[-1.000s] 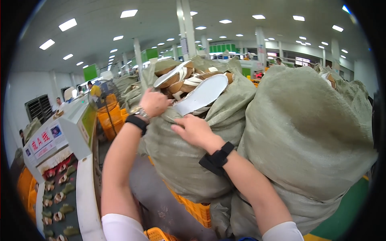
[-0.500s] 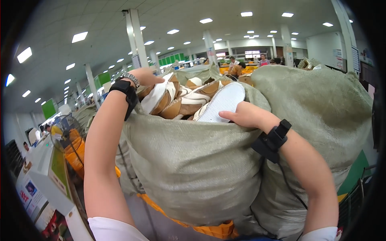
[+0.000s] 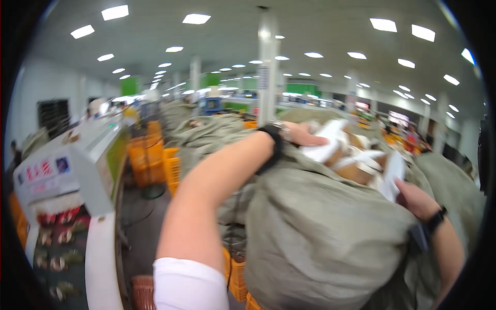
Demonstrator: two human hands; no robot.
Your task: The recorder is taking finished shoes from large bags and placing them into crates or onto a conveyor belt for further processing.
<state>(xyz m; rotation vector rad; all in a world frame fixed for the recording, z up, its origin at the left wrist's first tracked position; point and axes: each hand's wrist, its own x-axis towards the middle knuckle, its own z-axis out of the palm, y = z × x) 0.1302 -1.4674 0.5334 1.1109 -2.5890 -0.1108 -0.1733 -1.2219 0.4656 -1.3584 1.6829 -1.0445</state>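
A large grey-green woven sack (image 3: 325,232) bulges in front of me, its mouth full of brown and white shoe uppers (image 3: 356,168). At the sack's far left rim my left hand (image 3: 302,134) is closed on a shoe upper (image 3: 328,145), thumb over its white underside. My right hand (image 3: 416,200), at the right rim, pinches another shoe upper (image 3: 393,173) by its white bottom, thumb on the near side. Fingers of both hands are partly hidden behind what they hold. Motion blurs the picture. Dark bands circle both wrists.
A second full sack (image 3: 447,186) presses against the right side. More sacks (image 3: 212,129) lie beyond to the left. Orange crates (image 3: 147,160) stand left of me, near a conveyor machine (image 3: 98,165) carrying shoe parts. A white pillar (image 3: 267,67) rises behind the sack.
My view has swung left, so the sack and both hands now appear farther right. Both hands stay at the shoe uppers; the conveyor machine shows more fully.
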